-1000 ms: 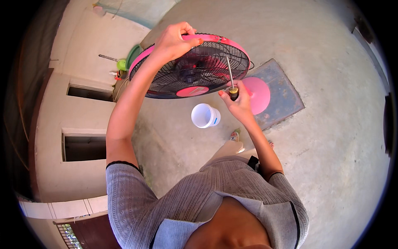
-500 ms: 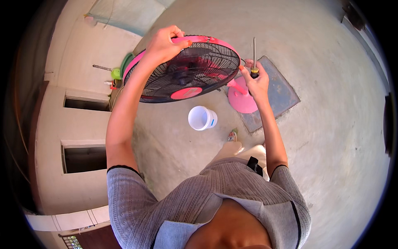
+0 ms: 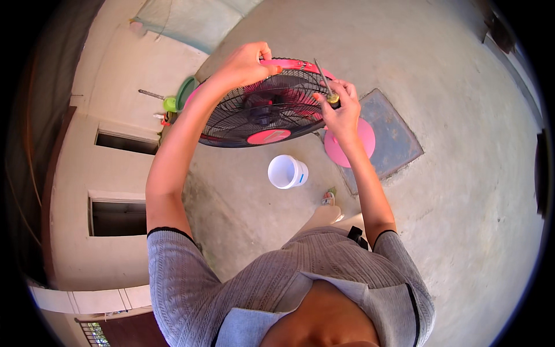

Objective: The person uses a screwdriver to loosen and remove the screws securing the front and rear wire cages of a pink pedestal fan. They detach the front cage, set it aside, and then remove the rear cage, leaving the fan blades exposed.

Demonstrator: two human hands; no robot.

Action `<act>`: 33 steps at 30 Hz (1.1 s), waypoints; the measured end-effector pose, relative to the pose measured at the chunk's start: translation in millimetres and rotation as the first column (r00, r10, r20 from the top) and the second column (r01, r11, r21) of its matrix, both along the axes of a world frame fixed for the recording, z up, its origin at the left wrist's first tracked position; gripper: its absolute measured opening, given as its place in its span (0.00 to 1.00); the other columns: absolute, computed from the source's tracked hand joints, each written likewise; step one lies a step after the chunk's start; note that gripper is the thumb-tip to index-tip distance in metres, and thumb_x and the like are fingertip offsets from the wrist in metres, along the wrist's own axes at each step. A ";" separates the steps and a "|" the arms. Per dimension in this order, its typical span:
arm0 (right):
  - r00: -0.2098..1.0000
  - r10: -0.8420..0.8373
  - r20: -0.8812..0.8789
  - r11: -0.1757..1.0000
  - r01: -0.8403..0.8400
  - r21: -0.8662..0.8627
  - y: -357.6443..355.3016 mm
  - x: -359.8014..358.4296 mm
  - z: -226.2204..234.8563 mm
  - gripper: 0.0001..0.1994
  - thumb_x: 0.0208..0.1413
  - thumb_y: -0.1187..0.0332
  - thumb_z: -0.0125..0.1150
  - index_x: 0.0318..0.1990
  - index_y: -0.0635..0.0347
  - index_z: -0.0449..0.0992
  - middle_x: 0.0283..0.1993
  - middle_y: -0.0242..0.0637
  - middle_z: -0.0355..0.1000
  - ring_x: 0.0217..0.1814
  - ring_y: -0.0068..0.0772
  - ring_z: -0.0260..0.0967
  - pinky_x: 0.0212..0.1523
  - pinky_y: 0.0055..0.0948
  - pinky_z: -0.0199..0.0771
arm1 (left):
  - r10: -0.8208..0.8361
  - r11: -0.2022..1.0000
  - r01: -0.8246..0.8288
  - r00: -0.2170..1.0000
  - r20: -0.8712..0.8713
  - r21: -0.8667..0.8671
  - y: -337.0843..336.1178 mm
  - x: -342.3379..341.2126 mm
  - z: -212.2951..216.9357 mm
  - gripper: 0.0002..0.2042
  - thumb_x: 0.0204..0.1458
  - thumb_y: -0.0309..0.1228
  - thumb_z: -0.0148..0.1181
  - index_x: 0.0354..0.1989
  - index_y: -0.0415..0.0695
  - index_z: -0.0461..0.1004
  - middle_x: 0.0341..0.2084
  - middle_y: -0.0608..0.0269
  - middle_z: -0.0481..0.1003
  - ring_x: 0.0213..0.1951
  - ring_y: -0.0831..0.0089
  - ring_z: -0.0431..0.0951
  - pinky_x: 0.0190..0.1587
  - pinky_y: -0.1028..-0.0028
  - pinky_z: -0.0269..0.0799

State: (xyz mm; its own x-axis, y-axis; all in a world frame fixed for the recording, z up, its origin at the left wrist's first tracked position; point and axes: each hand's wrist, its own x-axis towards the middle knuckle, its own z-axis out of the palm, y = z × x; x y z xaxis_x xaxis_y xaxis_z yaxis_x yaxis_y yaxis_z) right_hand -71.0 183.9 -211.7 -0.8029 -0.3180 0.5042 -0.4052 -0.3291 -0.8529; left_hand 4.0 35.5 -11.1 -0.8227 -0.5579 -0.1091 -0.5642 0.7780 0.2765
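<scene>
A standing fan with a pink rim and black wire cage [image 3: 231, 122] faces me, its round pink centre badge low on the cage. My left hand [image 3: 247, 65] is closed over the top of the pink rim, thumb on the near side. In my right hand [image 3: 342, 113] is a screwdriver [image 3: 324, 80], held by its dark and yellow handle. The metal shaft points up and leans left, crossing in front of the rim's right side; I cannot tell whether its tip touches the fan. The pink round base [image 3: 359, 144] shows behind my right wrist.
A white bucket [image 3: 283, 172] stands on the concrete floor below the fan head. A grey square slab [image 3: 399, 139] lies by the fan base. Along the left wall are a green round basin [image 3: 186, 91] and a lime-green item [image 3: 169, 104].
My right hand has moved left with the screwdriver, from beside the rim to in front of it. The shaft has tipped from upright to leaning left. My left hand keeps its grip.
</scene>
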 end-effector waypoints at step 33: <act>0.966 -0.145 -0.213 0.984 0.163 0.069 -17.7 29.9 13.1 0.28 0.36 0.64 0.77 0.51 0.43 0.79 0.64 0.42 0.64 0.30 0.26 0.76 0.29 0.26 0.78 | -0.438 0.834 0.543 0.761 0.479 -0.101 23.0 -72.3 -1.0 0.12 0.49 0.33 0.63 0.29 0.38 0.68 0.23 0.49 0.72 0.26 0.55 0.72 0.29 0.61 0.66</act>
State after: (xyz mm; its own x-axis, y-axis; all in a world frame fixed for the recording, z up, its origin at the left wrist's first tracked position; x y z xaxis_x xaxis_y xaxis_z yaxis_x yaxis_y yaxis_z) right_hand -41.1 166.2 -198.5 -0.7273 -0.2476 0.6401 -0.6153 -0.1781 -0.7679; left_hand -68.3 58.5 -12.1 -0.8901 -0.1419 -0.4332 -0.1051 0.9886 -0.1078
